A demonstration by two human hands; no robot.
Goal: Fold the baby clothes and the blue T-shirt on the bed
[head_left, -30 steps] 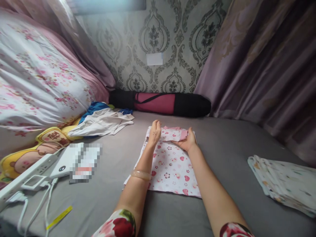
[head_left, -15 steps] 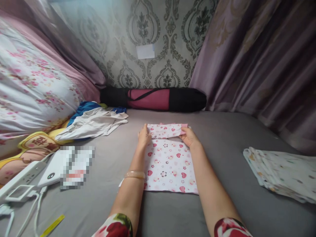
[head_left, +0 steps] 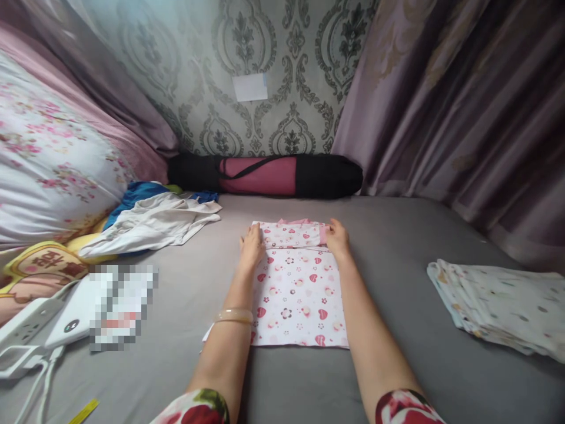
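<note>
Single head-worn view: from near side, facing forward-down over flat grey cloth (head_left: 397, 247) to far grey damask-patterned wallpaper (head_left: 295, 38).

In the middle of the flat grey cloth-covered surface (head_left: 397, 306) lies a folded white cotton garment with red heart print (head_left: 293, 294), the left hand (head_left: 252, 242) at its far left corner, the right hand (head_left: 338, 237) at its far right. Behind it, a long black-and-pink cylindrical fabric bag (head_left: 324, 176) lies crosswise before the grey patterned wall (head_left: 295, 70). Well apart on the right is a folded white patterned cloth (head_left: 507, 309). To the left, a crumpled white cloth (head_left: 154, 221) lies partly over a blue cloth (head_left: 132, 197), behind a white plastic power strip (head_left: 26, 327).
</note>
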